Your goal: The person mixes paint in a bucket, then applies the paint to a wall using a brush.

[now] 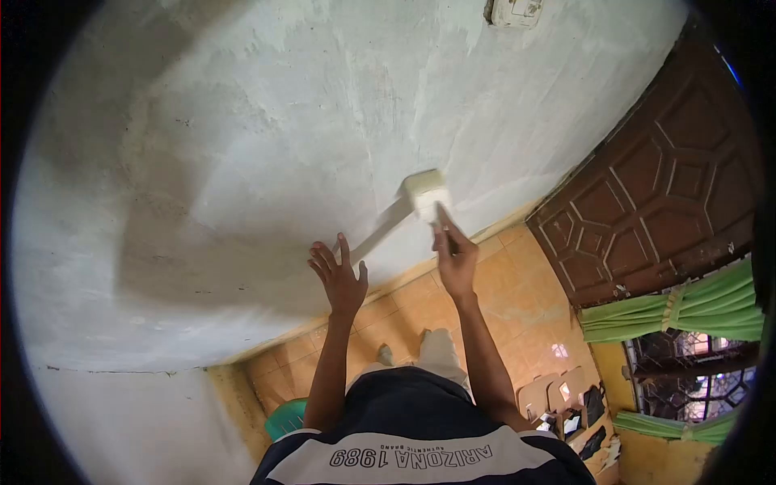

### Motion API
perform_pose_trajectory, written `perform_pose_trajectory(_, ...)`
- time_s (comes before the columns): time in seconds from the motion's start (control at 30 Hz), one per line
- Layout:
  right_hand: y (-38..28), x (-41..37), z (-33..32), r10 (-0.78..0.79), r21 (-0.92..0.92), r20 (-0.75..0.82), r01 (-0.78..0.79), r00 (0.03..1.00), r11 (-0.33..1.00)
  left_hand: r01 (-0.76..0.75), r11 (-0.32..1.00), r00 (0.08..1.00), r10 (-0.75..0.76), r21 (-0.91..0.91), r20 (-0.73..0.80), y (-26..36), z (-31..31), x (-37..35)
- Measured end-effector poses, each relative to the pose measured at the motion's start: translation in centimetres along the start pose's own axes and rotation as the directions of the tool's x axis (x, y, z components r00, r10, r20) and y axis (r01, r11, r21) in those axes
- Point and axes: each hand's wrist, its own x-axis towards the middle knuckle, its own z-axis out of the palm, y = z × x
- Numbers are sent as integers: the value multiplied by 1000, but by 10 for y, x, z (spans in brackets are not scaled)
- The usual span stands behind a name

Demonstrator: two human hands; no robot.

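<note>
My right hand [457, 257] is closed around the handle of a wide, pale paintbrush [429, 194]. The brush's broad head lies against the whitish wall [307, 121], low down, and throws a long shadow to its left. Fingers spread, my left hand [339, 283] is raised close to the same wall, to the left of the brush, and holds nothing. Uneven white streaks and grey patches mark the wall's surface.
At the right stands a brown panelled door [647, 186], beside a green curtain [687, 311] and a barred window [695, 368]. Orange tiles [509, 291] cover the floor. A green basin [284, 419] sits lower left; wooden chairs [558, 396] stand lower right. A wall switch [517, 11] is above.
</note>
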Motion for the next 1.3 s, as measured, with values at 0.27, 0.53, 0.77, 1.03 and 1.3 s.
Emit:
perform_pose_trajectory(0.27,146,-64,-6,108,-455,178,-15,978,890,-18,999,1000,18,-29,12,0,-18,-5)
perform_pose_trajectory(0.53,21,-3,-10,155,-241,87,-130,984,962,-19,996,997,12,-87,-83,-2,-34,-12)
perform_pose_trajectory(0.77,-76,23,-10,-40,-49,-55,37,998,998,-25,995,996,33,98,-84,-25,-11,1)
perform_pose_trajectory(1.03,91,-49,18,-29,-447,71,58,997,893,-35,997,997,39,72,-63,-32,-5,-2)
perform_pose_trajectory(1.3,33,-19,3,131,-419,117,-71,984,905,-11,999,1000,12,48,-25,-30,-10,-1)
